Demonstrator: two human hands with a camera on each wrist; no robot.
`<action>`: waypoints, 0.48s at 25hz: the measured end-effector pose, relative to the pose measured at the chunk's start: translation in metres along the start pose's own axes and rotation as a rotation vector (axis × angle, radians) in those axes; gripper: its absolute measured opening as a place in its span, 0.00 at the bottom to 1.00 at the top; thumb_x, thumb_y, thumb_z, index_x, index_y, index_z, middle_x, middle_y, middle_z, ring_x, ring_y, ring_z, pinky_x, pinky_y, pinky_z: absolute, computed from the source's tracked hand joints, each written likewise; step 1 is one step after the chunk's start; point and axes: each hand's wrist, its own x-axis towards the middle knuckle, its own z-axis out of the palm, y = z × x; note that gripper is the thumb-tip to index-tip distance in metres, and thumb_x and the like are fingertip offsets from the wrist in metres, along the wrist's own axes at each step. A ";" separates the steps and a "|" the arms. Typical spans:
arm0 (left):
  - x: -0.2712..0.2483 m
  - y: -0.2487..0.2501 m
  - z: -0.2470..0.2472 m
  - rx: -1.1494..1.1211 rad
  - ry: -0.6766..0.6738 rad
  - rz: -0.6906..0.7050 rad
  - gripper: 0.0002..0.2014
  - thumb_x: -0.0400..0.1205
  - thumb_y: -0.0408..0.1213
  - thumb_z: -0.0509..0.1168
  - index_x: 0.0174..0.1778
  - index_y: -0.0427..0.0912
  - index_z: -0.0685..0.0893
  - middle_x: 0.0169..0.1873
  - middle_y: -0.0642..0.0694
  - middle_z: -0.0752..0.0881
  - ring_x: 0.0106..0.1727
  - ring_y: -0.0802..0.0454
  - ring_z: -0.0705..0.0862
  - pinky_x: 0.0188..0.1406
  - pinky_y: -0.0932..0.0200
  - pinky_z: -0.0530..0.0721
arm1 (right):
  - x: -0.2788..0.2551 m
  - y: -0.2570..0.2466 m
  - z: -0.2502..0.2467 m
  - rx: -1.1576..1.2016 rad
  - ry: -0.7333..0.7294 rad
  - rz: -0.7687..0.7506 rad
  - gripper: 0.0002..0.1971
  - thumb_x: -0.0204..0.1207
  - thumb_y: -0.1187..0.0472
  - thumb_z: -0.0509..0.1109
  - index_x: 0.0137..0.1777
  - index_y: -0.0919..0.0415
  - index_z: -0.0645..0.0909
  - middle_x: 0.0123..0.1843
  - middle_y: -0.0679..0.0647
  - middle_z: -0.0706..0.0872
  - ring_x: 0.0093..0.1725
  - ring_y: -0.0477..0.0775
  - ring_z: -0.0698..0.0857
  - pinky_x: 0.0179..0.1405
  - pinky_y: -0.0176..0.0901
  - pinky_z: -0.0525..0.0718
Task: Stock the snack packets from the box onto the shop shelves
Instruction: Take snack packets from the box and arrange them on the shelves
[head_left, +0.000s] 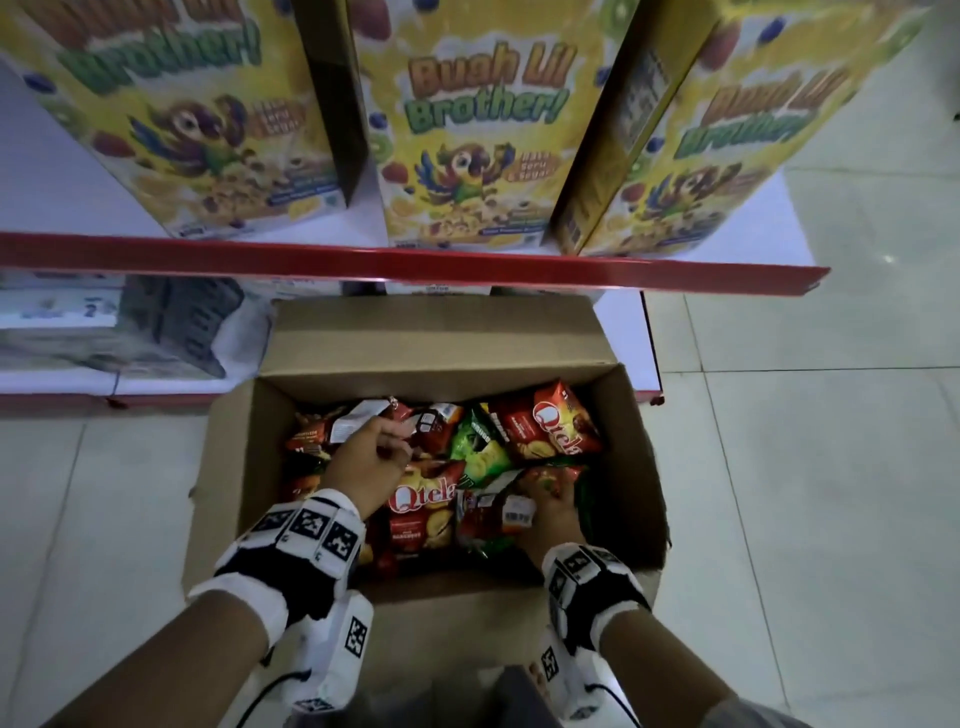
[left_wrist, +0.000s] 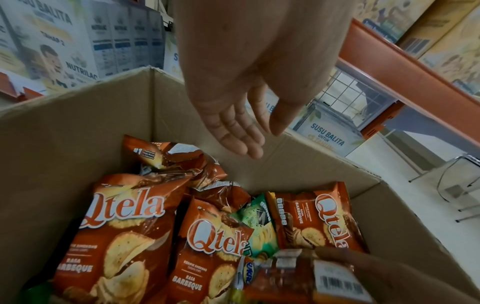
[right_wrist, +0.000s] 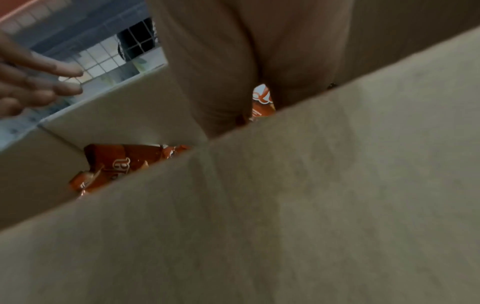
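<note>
Both hands in box (head_left: 311, 519): left hand (left_wrist: 233, 86) loose, empty above the red snack packets (left_wrist: 122, 232), right hand (head_left: 550, 512) gripping 1 packet (head_left: 493, 512) — lift straight, don't crush chips.

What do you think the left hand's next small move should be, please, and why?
Probably lower the left hand onto a Qtela barbeque packet and close on it: its fingers are open and empty above the cardboard box, while the right hand already holds a packet.
</note>
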 end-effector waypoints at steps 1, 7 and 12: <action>-0.003 -0.001 -0.002 -0.021 -0.026 0.000 0.08 0.80 0.28 0.65 0.54 0.42 0.81 0.44 0.46 0.85 0.54 0.45 0.84 0.60 0.52 0.81 | -0.004 -0.002 -0.004 0.070 0.068 -0.023 0.34 0.72 0.59 0.75 0.78 0.49 0.67 0.84 0.61 0.48 0.80 0.63 0.64 0.74 0.40 0.67; -0.028 0.013 -0.021 -0.114 -0.232 0.059 0.47 0.65 0.60 0.74 0.78 0.53 0.63 0.73 0.54 0.72 0.76 0.56 0.68 0.76 0.48 0.67 | -0.045 -0.039 -0.080 0.708 0.135 0.010 0.38 0.52 0.34 0.75 0.61 0.55 0.83 0.53 0.55 0.90 0.50 0.58 0.89 0.51 0.47 0.86; -0.036 0.037 -0.027 -0.339 -0.352 0.151 0.55 0.43 0.76 0.73 0.68 0.61 0.73 0.58 0.65 0.84 0.62 0.64 0.83 0.62 0.60 0.81 | -0.060 -0.067 -0.118 0.871 -0.024 -0.106 0.42 0.47 0.33 0.77 0.59 0.59 0.84 0.48 0.56 0.91 0.40 0.52 0.88 0.30 0.43 0.80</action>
